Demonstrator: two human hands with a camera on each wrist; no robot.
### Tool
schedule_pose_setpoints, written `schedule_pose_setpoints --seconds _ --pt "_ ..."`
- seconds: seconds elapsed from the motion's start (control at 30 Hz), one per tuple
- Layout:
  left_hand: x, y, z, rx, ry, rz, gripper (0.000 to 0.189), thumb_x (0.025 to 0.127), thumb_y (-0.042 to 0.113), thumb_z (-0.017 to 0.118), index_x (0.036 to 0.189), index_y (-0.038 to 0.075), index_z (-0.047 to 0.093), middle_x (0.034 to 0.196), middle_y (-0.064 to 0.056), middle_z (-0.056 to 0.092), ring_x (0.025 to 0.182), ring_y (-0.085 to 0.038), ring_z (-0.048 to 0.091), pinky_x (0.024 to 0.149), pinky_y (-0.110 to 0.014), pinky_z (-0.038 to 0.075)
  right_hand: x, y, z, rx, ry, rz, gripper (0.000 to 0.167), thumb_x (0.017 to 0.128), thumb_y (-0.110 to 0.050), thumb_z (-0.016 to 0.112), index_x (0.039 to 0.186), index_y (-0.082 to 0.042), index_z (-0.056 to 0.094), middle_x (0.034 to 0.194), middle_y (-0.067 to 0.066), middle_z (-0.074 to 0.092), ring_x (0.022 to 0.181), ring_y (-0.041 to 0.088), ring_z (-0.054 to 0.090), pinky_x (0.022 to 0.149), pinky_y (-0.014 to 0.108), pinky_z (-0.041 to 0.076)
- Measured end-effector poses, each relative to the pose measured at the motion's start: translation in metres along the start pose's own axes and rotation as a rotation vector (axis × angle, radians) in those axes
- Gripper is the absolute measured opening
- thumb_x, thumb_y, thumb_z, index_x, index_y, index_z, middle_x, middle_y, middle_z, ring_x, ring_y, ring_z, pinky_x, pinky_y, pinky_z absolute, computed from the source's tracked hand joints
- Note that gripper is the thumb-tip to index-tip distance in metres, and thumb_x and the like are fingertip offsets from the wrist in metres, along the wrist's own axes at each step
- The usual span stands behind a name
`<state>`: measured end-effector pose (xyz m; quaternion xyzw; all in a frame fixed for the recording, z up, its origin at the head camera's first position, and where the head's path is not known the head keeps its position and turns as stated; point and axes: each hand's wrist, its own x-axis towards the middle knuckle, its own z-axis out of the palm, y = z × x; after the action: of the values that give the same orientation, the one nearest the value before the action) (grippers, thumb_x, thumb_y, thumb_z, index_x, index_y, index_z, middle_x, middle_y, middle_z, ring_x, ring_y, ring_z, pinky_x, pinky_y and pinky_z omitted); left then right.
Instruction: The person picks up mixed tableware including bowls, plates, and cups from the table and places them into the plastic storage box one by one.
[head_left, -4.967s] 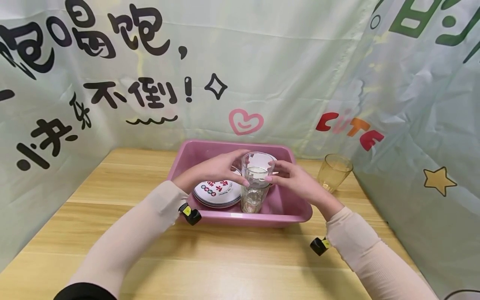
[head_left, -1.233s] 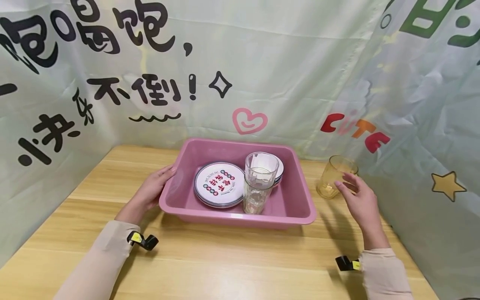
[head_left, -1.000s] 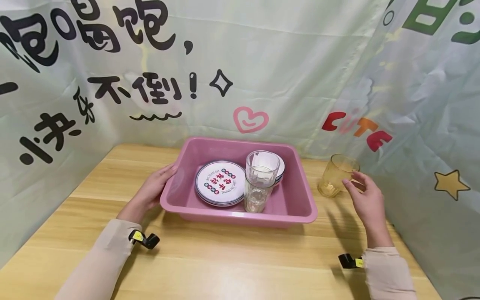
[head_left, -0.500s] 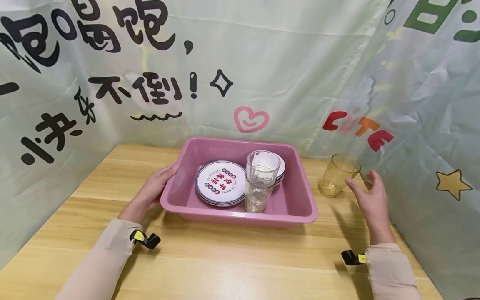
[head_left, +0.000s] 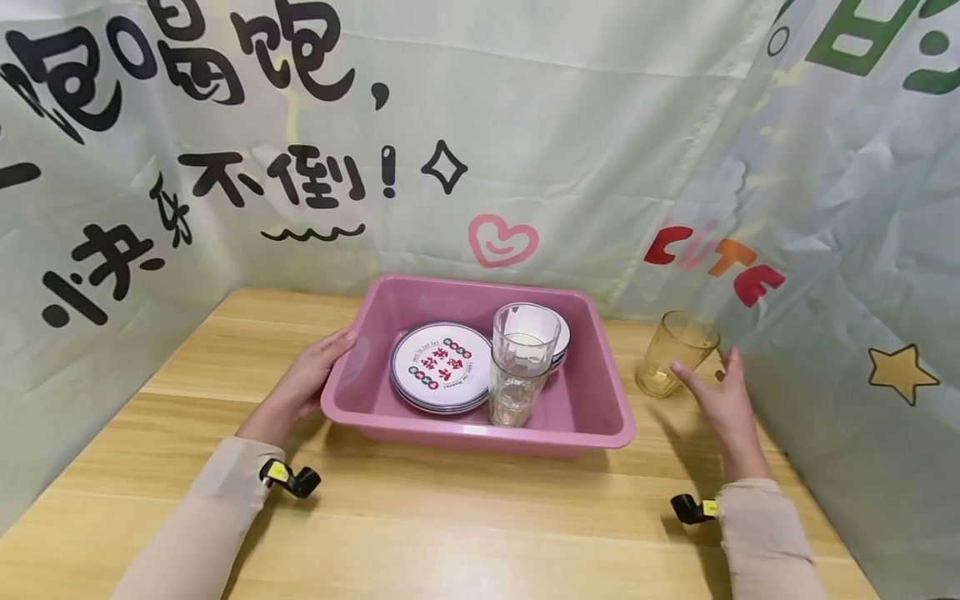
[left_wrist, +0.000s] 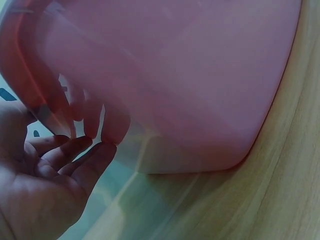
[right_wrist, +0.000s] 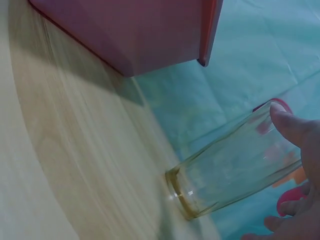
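A pink plastic basin (head_left: pixel 585 400) stands on the table. Its left rim is held by my left hand (head_left: pixel 306 379); the left wrist view has those fingertips (left_wrist: pixel 107 147) against the outer wall under the rim, the thumb mostly hidden. Inside lie a stack of printed white plates (head_left: pixel 441 367), clear glasses (head_left: pixel 522 358) nested one on another, and white bowls (head_left: pixel 558 337) partly hidden behind them. Right of the basin an amber glass (head_left: pixel 675 350) stands upright. My right hand (head_left: pixel 723 408) is beside it, thumb near its rim and the other fingers loosely bent, not wrapped round it.
The wooden table (head_left: pixel 450 517) extends in front of the basin. A printed cloth (head_left: pixel 600 150) hangs close behind the basin and the amber glass, and along both sides of the table.
Earlier both hands were at the clear glasses in the basin. Since then my left hand went to the left rim, my right beside the amber glass. Just now the right hand shifted slightly left.
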<state>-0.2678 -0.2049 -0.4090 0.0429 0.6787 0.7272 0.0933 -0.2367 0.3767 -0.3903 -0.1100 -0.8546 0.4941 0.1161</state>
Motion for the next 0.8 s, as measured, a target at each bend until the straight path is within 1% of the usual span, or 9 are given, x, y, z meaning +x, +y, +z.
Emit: schedule_pose_setpoints --seconds 0.17,0.23,0.37,0.43,0.57,0.67,0.8 --pt "0.001 -0.002 0.000 0.003 0.007 0.006 0.066 0.101 0.044 0.051 0.154 0.011 0.030 0.142 -0.029 0.043 0.114 -0.029 0.059 0.097 -0.043 0.049 0.006 0.006 0.007 0.050 -0.009 0.020 0.111 0.090 -0.048 0.067 0.155 -0.015 -0.017 0.161 0.021 -0.006 0.144 0.045 0.004 0.115 0.060 0.014" --pt "0.002 -0.003 0.001 -0.002 0.007 0.006 0.066 0.101 0.044 0.051 0.154 0.011 0.030 0.144 -0.030 0.041 0.116 -0.030 0.058 0.099 -0.043 0.048 0.007 0.008 0.009 0.064 -0.001 0.022 0.112 0.088 -0.047 0.069 0.155 -0.017 -0.015 0.161 0.020 -0.003 0.145 0.043 0.005 0.115 0.059 0.014" --pt "0.002 -0.003 0.000 0.005 0.009 0.007 0.065 0.101 0.044 0.051 0.154 0.011 0.030 0.145 -0.029 0.040 0.119 -0.032 0.055 0.100 -0.045 0.047 0.012 0.009 0.014 0.094 0.031 0.002 0.112 0.086 -0.043 0.073 0.157 -0.018 -0.010 0.161 0.020 0.003 0.145 0.040 0.010 0.116 0.055 0.015" --pt "0.002 -0.003 0.000 0.008 0.013 0.007 0.066 0.101 0.045 0.051 0.154 0.012 0.031 0.144 -0.028 0.041 0.121 -0.034 0.054 0.100 -0.045 0.047 0.015 0.009 0.017 0.119 0.057 -0.017 0.109 0.086 -0.040 0.075 0.158 -0.019 -0.003 0.161 0.019 0.008 0.145 0.038 0.013 0.117 0.052 0.015" --pt "0.002 -0.003 0.000 0.007 0.016 0.007 0.066 0.100 0.045 0.051 0.154 0.011 0.030 0.144 -0.028 0.042 0.121 -0.036 0.053 0.100 -0.045 0.047 0.018 0.008 0.022 0.142 0.100 -0.031 0.102 0.085 -0.036 0.077 0.157 -0.015 0.008 0.159 0.018 0.016 0.144 0.036 0.019 0.118 0.048 0.018" --pt "0.002 -0.003 0.000 0.004 0.016 0.008 0.066 0.101 0.045 0.051 0.154 0.011 0.030 0.144 -0.029 0.041 0.121 -0.035 0.054 0.100 -0.044 0.047 0.018 0.009 0.024 0.139 0.121 -0.018 0.098 0.087 -0.036 0.075 0.156 -0.011 0.011 0.157 0.019 0.021 0.143 0.037 0.022 0.117 0.047 0.020" --pt "0.001 -0.002 0.001 0.003 0.018 0.010 0.065 0.101 0.044 0.050 0.154 0.011 0.031 0.144 -0.030 0.041 0.119 -0.034 0.055 0.099 -0.045 0.047 0.019 0.009 0.025 0.129 0.150 -0.003 0.093 0.088 -0.036 0.073 0.155 -0.010 0.014 0.152 0.019 0.028 0.140 0.036 0.028 0.115 0.047 0.027"
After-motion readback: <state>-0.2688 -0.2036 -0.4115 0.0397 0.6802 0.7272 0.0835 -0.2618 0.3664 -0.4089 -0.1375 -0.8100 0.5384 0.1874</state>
